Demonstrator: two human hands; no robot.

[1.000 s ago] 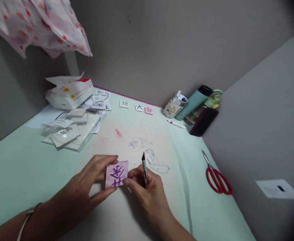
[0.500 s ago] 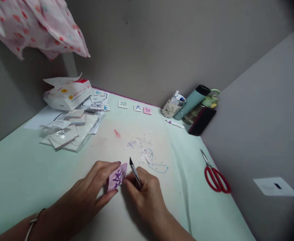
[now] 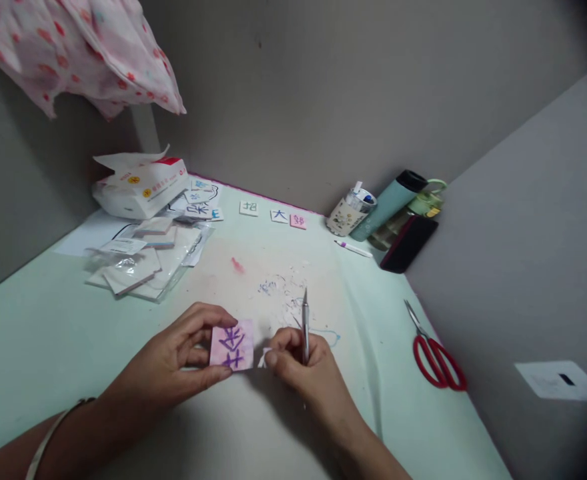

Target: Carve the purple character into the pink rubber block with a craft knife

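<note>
Between the thumb and fingers of my left hand (image 3: pixel 188 357) is a pink square block (image 3: pixel 241 343) with purple brush-like characters facing up; it looks like a carving rubber. My right hand (image 3: pixel 306 370) is closed around a craft knife (image 3: pixel 305 320), its blade pointing up and away. The thumb and forefinger of that hand also pinch a small pale scrap (image 3: pixel 263 358), just right of the block and apart from it. Beyond my right hand, small dark and blue shavings (image 3: pixel 288 303) lie scattered on the pale work surface (image 3: pixel 213 267).
Red-handled scissors (image 3: pixel 436 357) lie at the right. Along the back stand a pen cup (image 3: pixel 346 217), a teal flask (image 3: pixel 388 207) and a phone (image 3: pixel 408 243); a marker (image 3: pixel 352 249) lies before them. Several small lettered blocks sit behind. Bagged blocks (image 3: pixel 138 267) and a tissue pack (image 3: pixel 143 190) are left.
My right hand has drawn away from the block to the right, with the knife more upright and a pale scrap now showing in its fingertips. The block has turned flatter toward me.
</note>
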